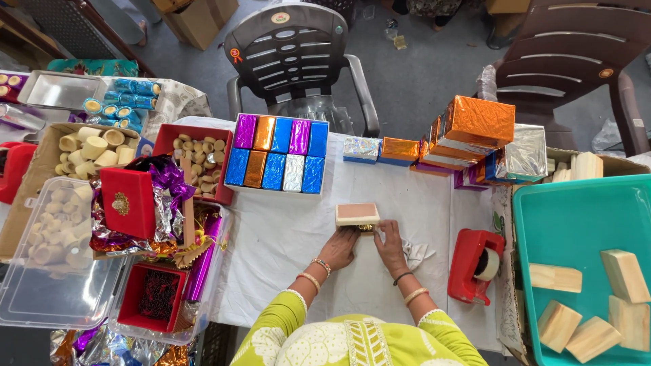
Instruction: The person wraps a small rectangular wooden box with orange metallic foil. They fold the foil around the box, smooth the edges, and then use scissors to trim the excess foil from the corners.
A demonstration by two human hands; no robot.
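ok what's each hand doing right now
Left hand: fingers pressed on the near edge of the small block; grip cannot be told.
Right hand: same edge, also unclear.

Small gift-packing workshop: a cloth-covered table crowded with a tray of foil-wrapped blocks, a stack of wrapped boxes, a teal bin of bare wooden blocks, a red tape dispenser, loose foil sheets, and plastic chairs beyond.

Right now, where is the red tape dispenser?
In the head view, the red tape dispenser sits on the white table cover, to the right of the right hand and beside the teal tray.
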